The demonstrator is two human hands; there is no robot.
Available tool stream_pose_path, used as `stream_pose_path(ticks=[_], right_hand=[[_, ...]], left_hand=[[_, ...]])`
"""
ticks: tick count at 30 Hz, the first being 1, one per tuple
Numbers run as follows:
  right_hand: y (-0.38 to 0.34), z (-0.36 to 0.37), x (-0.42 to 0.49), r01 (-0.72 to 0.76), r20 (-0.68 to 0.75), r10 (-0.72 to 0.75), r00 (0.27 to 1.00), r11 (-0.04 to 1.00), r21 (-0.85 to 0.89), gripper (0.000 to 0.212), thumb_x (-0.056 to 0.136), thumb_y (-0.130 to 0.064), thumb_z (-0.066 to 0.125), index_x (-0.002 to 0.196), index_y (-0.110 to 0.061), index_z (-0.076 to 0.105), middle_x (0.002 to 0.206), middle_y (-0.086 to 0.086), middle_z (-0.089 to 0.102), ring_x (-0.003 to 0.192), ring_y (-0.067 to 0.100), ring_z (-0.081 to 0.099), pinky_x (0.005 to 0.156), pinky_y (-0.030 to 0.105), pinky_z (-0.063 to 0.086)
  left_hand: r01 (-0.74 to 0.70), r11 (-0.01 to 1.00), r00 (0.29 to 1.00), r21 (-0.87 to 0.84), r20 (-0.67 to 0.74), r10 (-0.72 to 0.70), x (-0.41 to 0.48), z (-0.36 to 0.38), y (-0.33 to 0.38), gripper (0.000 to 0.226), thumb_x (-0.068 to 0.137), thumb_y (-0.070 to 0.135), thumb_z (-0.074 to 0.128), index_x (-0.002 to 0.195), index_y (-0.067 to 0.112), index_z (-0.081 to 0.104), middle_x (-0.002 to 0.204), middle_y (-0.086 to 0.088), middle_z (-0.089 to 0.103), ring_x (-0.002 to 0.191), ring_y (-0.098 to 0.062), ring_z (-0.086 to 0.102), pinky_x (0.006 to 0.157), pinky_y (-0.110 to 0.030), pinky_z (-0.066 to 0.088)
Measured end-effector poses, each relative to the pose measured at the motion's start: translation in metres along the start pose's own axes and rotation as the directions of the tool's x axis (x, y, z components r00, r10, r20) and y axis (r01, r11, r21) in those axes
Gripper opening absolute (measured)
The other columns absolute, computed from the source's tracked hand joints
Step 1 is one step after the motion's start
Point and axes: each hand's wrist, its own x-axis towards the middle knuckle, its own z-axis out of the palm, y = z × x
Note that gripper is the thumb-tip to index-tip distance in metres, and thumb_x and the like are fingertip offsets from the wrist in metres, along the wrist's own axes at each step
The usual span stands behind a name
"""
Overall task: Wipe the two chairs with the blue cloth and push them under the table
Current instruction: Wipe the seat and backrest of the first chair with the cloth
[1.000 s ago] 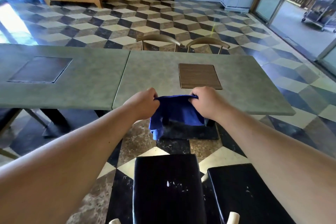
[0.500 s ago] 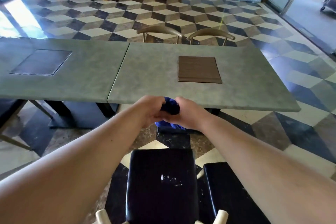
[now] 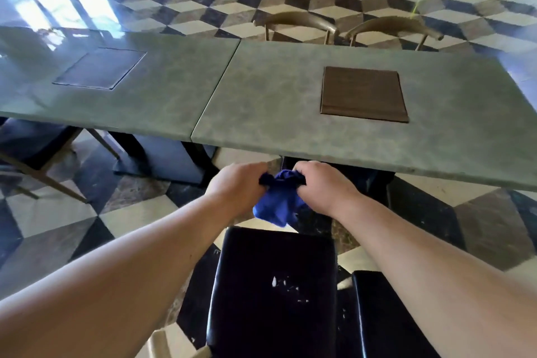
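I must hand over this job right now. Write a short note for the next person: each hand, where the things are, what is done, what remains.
Left hand and right hand: both closed on the blue cloth, bunched between them in the air, in front of the table edge.
Two black chairs: the near chair stands directly below the cloth, with white specks on its seat; the second chair stands beside it on the right. Both are pulled out from the table.
Done: nothing visible; cloth touches no chair.
Left: wipe both seats, then push both chairs under the table.
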Motion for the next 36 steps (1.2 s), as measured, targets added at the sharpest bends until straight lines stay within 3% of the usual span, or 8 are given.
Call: stream_pose_path(ticks=[8, 11, 17, 23, 26, 29, 33, 36], right_hand=[[0.031, 0.131, 0.045, -0.052, 0.013, 0.051, 0.999, 0.999, 0.013, 0.013, 0.081, -0.015, 0.054, 0.087, -0.026, 0.056, 0.091, -0.001, 0.055, 0.08, 0.03, 0.056, 0.066, 0.04, 0.048], [0.048, 0.181, 0.061, -0.065, 0.007, 0.065, 0.998, 0.998, 0.011, 0.015, 0.082, -0.014, 0.054, 0.091, -0.025, 0.057, 0.093, 0.0, 0.054, 0.08, 0.031, 0.056, 0.069, 0.044, 0.051], [0.08, 0.287, 0.079, -0.116, -0.017, 0.117, 0.993, 0.993, 0.036, 0.009, 0.088, -0.015, 0.052, 0.086, -0.024, 0.05, 0.085, -0.005, 0.046, 0.07, 0.026, 0.052, 0.058, 0.042, 0.043], [0.091, 0.388, 0.081, -0.104, 0.126, 0.098, 0.987, 0.993, 0.046, 0.019, 0.096, -0.024, 0.057, 0.115, -0.019, 0.062, 0.118, 0.007, 0.063, 0.099, 0.033, 0.063, 0.077, 0.043, 0.052], [0.089, 0.423, 0.08, -0.088, 0.141, 0.082, 0.987, 0.995, 0.038, 0.023, 0.095, -0.023, 0.06, 0.118, -0.02, 0.062, 0.118, 0.007, 0.064, 0.105, 0.033, 0.062, 0.072, 0.038, 0.046], [0.089, 0.444, 0.083, -0.075, 0.136, 0.072, 0.988, 0.997, 0.018, 0.025, 0.092, -0.022, 0.064, 0.116, -0.021, 0.061, 0.116, 0.006, 0.062, 0.105, 0.033, 0.061, 0.069, 0.035, 0.038], [0.096, 0.46, 0.088, -0.057, 0.09, 0.056, 0.994, 0.998, 0.011, 0.048, 0.086, -0.022, 0.07, 0.13, -0.022, 0.049, 0.125, 0.008, 0.05, 0.104, 0.035, 0.059, 0.069, 0.038, 0.04], [0.097, 0.471, 0.098, -0.104, 0.089, 0.104, 0.991, 0.995, 0.002, 0.059, 0.087, -0.026, 0.072, 0.14, -0.021, 0.045, 0.134, 0.011, 0.046, 0.113, 0.037, 0.056, 0.08, 0.044, 0.049]], left_hand=[[0.096, 0.986, 0.993, -0.138, 0.08, -0.086, 0.032, 0.114, -0.093, 0.015, 0.084, 0.031, 0.064, 0.078, 0.03, 0.05, 0.071, 0.006, 0.057, 0.064, -0.023, 0.055, 0.052, -0.031, 0.04], [0.107, 0.983, 0.988, -0.147, 0.123, -0.089, 0.038, 0.161, -0.124, 0.01, 0.087, 0.033, 0.065, 0.095, 0.036, 0.061, 0.08, 0.009, 0.064, 0.074, -0.025, 0.06, 0.064, -0.035, 0.053], [0.138, 0.983, 0.964, -0.122, 0.244, -0.105, 0.04, 0.254, -0.172, 0.055, 0.089, 0.032, 0.072, 0.14, 0.038, 0.054, 0.121, 0.004, 0.073, 0.104, -0.028, 0.068, 0.079, -0.04, 0.058], [0.202, 0.979, 0.926, -0.003, 0.327, -0.19, 0.019, 0.338, -0.215, 0.088, 0.09, 0.044, 0.076, 0.164, 0.031, 0.031, 0.166, 0.001, 0.044, 0.152, -0.027, 0.04, 0.117, -0.047, 0.041], [0.312, 0.95, 0.892, 0.018, 0.339, -0.3, -0.001, 0.371, -0.231, 0.105, 0.088, 0.05, 0.078, 0.169, 0.037, 0.013, 0.178, 0.003, 0.017, 0.159, -0.028, 0.026, 0.123, -0.055, 0.034], [0.489, 0.872, 0.83, -0.019, 0.315, -0.459, -0.022, 0.396, -0.234, 0.121, 0.082, 0.065, 0.08, 0.167, 0.042, -0.002, 0.179, -0.002, 0.006, 0.152, -0.038, 0.036, 0.115, -0.057, 0.042], [0.73, 0.667, 0.667, -0.149, 0.371, -0.647, -0.037, 0.426, -0.228, 0.141, 0.067, 0.084, 0.076, 0.167, 0.036, -0.013, 0.179, -0.005, 0.006, 0.147, -0.041, 0.043, 0.112, -0.057, 0.045], [0.756, 0.638, 0.634, -0.145, 0.406, -0.658, -0.039, 0.441, -0.227, 0.152, 0.057, 0.088, 0.073, 0.164, 0.035, -0.023, 0.172, -0.004, 0.015, 0.148, -0.037, 0.037, 0.114, -0.058, 0.041]])
